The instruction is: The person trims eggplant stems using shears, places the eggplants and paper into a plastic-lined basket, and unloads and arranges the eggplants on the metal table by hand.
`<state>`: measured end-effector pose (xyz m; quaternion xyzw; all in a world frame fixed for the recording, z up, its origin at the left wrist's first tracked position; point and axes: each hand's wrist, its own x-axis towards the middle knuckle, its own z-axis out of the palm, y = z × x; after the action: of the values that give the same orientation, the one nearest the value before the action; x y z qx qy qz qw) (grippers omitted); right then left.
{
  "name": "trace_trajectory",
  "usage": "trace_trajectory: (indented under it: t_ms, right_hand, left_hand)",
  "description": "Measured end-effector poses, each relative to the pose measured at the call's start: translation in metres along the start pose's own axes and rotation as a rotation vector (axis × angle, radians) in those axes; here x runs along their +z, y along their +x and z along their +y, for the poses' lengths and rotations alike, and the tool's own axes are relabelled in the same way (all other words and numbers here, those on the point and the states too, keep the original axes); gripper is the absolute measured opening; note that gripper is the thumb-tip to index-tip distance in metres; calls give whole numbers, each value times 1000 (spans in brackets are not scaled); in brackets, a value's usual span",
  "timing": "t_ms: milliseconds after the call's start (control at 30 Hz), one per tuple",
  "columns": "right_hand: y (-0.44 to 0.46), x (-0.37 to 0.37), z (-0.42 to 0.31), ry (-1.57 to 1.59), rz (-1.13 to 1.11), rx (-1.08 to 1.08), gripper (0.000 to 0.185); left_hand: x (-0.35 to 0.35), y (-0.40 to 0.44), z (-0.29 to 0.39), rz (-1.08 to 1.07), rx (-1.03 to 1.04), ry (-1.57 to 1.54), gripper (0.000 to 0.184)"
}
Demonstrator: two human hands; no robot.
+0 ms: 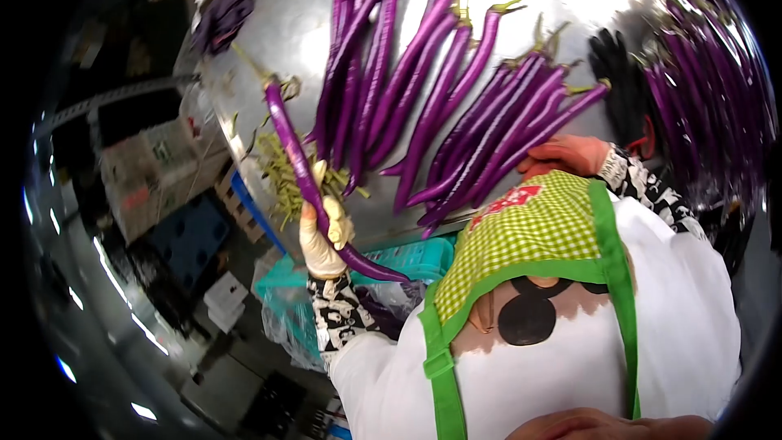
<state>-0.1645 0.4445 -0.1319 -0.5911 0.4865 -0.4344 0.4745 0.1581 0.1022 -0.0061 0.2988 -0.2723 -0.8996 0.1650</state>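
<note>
My left hand (323, 232), in a pale glove, is closed around the lower part of a long purple eggplant (295, 151), held with its green stem pointing away from me at the table's left edge. My right hand (570, 153), in an orange glove, rests beside the nearest group of eggplants (497, 134), its fingers loosely stretched toward them. The apron hides part of those fingers. Farther up the metal table, more eggplants (383, 65) lie side by side, stems facing away.
Green trimmings (285, 183) lie at the table's left edge. A turquoise crate (407, 259) stands below the near edge. A black glove (615, 85) lies to the right, beside eggplants in clear plastic (709, 90). Cardboard boxes (159, 167) stand on the left.
</note>
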Motion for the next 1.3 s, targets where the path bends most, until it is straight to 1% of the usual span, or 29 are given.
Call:
trace_trajectory:
  t_ms: [33, 133, 200, 233, 267, 300, 333, 367, 400, 433, 467, 500, 533, 600, 667, 733, 800, 833, 867, 900, 933, 967, 1067, 1100, 1200, 1233, 1300]
  right_hand:
    - [0, 6, -3, 350, 11, 280, 40]
    - [0, 14, -2, 613, 26, 428, 44]
    - [5, 5, -11, 587, 13, 397, 41]
    - [4, 10, -4, 32, 55, -31, 39]
    - [5, 9, -13, 154, 52, 210, 39]
    - [9, 6, -28, 279, 49, 449, 40]
    - [11, 5, -37, 403, 43, 685, 41]
    - [12, 4, -37, 397, 58, 716, 43]
    - [5, 3, -37, 320, 90, 752, 42]
    - [-1, 0, -42, 241, 122, 788, 41]
    - [-4, -4, -52, 161, 154, 823, 40]
    - [-5, -11, -67, 95, 218, 876, 35]
    - [-13, -9, -71, 45, 373, 870, 34]
    - [-43, -6, -78, -58, 681, 847, 33]
    - [-68, -6, -90, -136, 912, 906, 41]
    - [-97, 1, -87, -444, 1087, 915, 52]
    - [-121, -1, -87, -901, 1018, 885, 58]
    - [-128, 2, -86, -900, 1056, 971, 65]
    - [-125, 5, -86, -754, 1078, 1050, 67]
    - [-120, 9, -88, -605, 1098, 1127, 70]
    - [-118, 12, -89, -455, 1113, 1199, 72]
    - [-137, 16, -67, -683, 947, 1062, 73]
    - [-134, 21, -51, -1068, 653, 1224, 68]
    - [-134, 19, -51, -1014, 691, 1189, 65]
    - [-136, 11, -54, -850, 794, 1074, 56]
    - [-138, 11, -50, -850, 844, 980, 48]
    - [-129, 8, -60, -857, 793, 1069, 44]
  left_hand:
    - [-3, 1, -1, 12, 34, 68, 65]
    - [-7, 2, 6, 137, 93, 321, 60]
    - [2, 4, 6, 181, 104, 376, 59]
    - [6, 5, 5, 215, 97, 375, 59]
    - [10, 5, 5, 250, 88, 372, 59]
    - [12, 5, 4, 220, 72, 371, 57]
    - [12, 5, 4, 213, 41, 454, 55]
    - [10, 6, 9, 208, 8, 536, 52]
    - [8, 7, 8, 200, -20, 618, 50]
    - [8, 9, 4, 275, -23, 795, 41]
    - [11, 12, -2, 304, -49, 875, 32]
    - [17, 14, -8, 333, -56, 909, 31]
    - [23, 17, -13, 362, -63, 942, 29]
    - [30, 22, -18, 337, -53, 951, 29]
    - [37, 27, -20, 292, -44, 1006, 25]
    - [43, 34, -20, 297, -61, 1003, 29]
    - [43, 39, -21, 295, -65, 977, 33]
    - [40, 41, -22, 289, -60, 953, 36]
    - [39, 43, -22, 281, -56, 931, 38]
    - [42, 44, -23, 270, -45, 924, 49]
    - [45, 44, -23, 261, -56, 911, 51]
    - [48, 44, -23, 253, -65, 897, 52]
    - [49, 43, -21, 216, -39, 912, 54]
    - [46, 42, -22, 202, -22, 923, 54]
    - [33, 40, -22, 271, 76, 928, 51]
    - [30, 39, -16, 290, 89, 954, 50]
    - [20, 42, -7, 365, 193, 976, 49]
